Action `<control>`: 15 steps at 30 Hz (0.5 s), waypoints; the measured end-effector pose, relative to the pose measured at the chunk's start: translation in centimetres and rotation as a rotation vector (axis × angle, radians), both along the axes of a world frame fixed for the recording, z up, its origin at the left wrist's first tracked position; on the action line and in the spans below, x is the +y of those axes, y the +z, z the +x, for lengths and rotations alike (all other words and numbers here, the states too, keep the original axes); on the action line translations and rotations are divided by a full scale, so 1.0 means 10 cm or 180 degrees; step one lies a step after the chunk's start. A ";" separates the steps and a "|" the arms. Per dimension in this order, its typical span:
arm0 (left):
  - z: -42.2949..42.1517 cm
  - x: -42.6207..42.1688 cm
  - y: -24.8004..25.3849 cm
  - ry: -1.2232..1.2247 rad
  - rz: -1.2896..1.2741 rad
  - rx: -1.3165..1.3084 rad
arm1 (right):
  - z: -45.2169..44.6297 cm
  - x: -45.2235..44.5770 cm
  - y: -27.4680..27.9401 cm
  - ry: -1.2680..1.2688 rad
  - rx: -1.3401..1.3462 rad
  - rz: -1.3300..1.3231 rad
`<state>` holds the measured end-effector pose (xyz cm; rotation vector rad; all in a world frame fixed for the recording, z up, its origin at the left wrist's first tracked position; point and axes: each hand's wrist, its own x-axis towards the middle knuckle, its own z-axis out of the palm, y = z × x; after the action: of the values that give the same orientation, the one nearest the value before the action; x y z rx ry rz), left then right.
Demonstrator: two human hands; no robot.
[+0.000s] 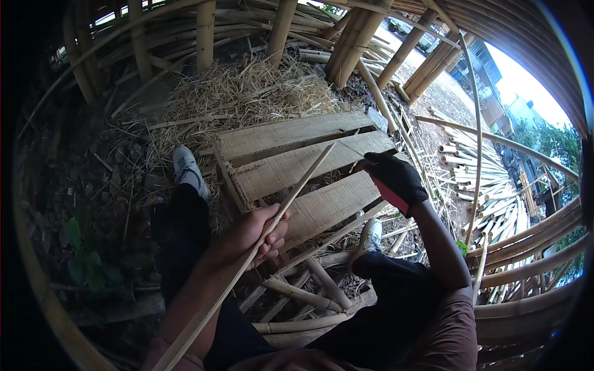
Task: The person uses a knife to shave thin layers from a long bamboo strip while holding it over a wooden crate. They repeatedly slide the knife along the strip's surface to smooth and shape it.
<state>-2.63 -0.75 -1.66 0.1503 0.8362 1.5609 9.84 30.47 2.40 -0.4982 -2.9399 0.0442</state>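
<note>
My left hand point(263, 235), bare, is closed around a long split bamboo strip point(297, 188). The strip slants from the bottom left up over a slatted wooden bench point(272, 168), its upper tip above the slats. To the right, my right hand point(396, 179) wears a black and red glove. Its fingers are closed near the strip's tip, and something thin shows between fingers and tip, too small to name. The glove hides most of what it holds.
Straw point(247, 93) lies behind the bench, with upright bamboo posts point(205, 34) beyond. Cut bamboo poles point(495, 198) are piled at the right. Curved bamboo rails point(532, 272) stand at lower right. My shoes point(185, 167) flank the bench.
</note>
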 end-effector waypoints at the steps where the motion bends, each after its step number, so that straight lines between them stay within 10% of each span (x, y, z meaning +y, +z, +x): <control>1: 0.00 0.01 -0.02 -0.0011 0.0006 0.0019 | -0.04 -0.07 -0.04 0.0085 0.0157 -0.0284; 7: 0.04 0.07 0.02 0.0002 -0.0312 0.0233 | -0.18 -0.47 -0.15 0.0521 0.0138 -0.0854; 9: 0.03 0.06 0.02 -0.0005 -0.0364 0.0347 | -0.24 -0.49 -0.07 -0.0402 -0.0528 -0.2947; 15: 0.05 0.14 -0.10 0.0142 -0.0496 0.0700 | -0.32 -0.53 -0.13 -0.1250 -0.1011 -0.4288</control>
<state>-2.10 0.63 -2.61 0.1937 1.1370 1.5319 6.62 25.17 1.05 -1.2616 -2.5411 2.0667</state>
